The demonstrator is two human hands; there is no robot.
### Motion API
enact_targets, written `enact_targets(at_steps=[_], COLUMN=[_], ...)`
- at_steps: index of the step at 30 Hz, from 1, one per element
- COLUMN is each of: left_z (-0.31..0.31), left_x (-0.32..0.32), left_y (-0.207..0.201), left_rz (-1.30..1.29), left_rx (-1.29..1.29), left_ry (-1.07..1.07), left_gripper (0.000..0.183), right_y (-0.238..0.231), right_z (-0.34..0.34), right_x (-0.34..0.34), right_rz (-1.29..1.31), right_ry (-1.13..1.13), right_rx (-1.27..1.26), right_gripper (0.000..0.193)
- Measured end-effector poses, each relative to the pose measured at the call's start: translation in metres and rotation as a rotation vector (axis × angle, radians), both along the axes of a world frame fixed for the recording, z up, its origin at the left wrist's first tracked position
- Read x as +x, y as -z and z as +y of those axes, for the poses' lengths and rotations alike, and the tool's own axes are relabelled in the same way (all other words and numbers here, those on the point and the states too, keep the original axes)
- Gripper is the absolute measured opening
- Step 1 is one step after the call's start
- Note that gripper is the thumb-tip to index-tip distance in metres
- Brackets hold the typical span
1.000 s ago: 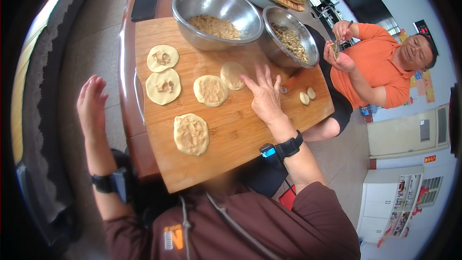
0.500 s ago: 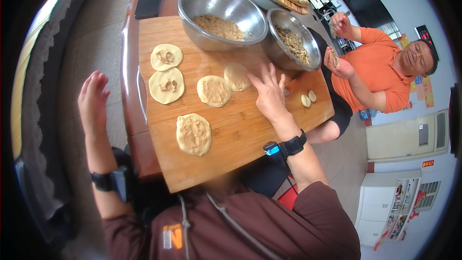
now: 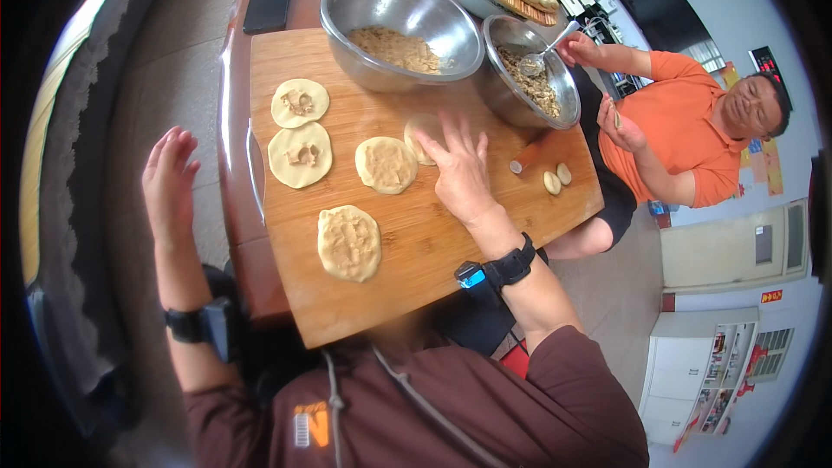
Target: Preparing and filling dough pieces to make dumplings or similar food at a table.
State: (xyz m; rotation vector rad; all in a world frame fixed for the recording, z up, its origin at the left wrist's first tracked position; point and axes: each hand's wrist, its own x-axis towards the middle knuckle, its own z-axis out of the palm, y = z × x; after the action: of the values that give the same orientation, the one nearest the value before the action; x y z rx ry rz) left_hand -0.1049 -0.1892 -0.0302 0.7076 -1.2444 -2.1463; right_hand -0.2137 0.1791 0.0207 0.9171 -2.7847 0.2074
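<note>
My left hand (image 3: pixel 171 182) is raised off the left side of the wooden board (image 3: pixel 433 243), fingers loosely apart, holding nothing. My right hand (image 3: pixel 464 169) lies spread over the board, its fingers partly covering a plain flat dough round (image 3: pixel 421 139). Left of that is a dough round spread with tan paste (image 3: pixel 386 165). Nearer to me lies a larger paste-covered round (image 3: pixel 348 243). Two rounds with a dab of paste in the middle, an upper one (image 3: pixel 300 103) and a lower one (image 3: pixel 300 154), sit at the board's left. A short wooden rolling pin (image 3: pixel 523 159) rests right of my right hand.
A big steel bowl of tan paste (image 3: pixel 381 69) and a smaller one of chopped filling (image 3: pixel 511 78) stand at the back. Two small dough pieces (image 3: pixel 552 182) lie at right. A person in orange (image 3: pixel 667 121) holds a spoon (image 3: pixel 546 52). A black phone (image 3: pixel 268 5) lies back left.
My right hand has shifted left over the plain dough round, uncovering the rolling pin. The other person's spoon has come down into the filling bowl. My left hand stays put.
</note>
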Motion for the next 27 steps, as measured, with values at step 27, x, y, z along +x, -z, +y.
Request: enact_targets(at_steps=[27], left_z=[0.042], left_x=[0.088], left_y=[-0.006], left_rz=[-0.042], left_rx=[-0.245], left_ry=[-0.06], left_gripper=[0.021], right_y=[0.008], right_z=[0.054], right_x=[0.005], right_rz=[-0.023], right_ry=[-0.001], right_rx=[-0.141], right_gripper=[0.046])
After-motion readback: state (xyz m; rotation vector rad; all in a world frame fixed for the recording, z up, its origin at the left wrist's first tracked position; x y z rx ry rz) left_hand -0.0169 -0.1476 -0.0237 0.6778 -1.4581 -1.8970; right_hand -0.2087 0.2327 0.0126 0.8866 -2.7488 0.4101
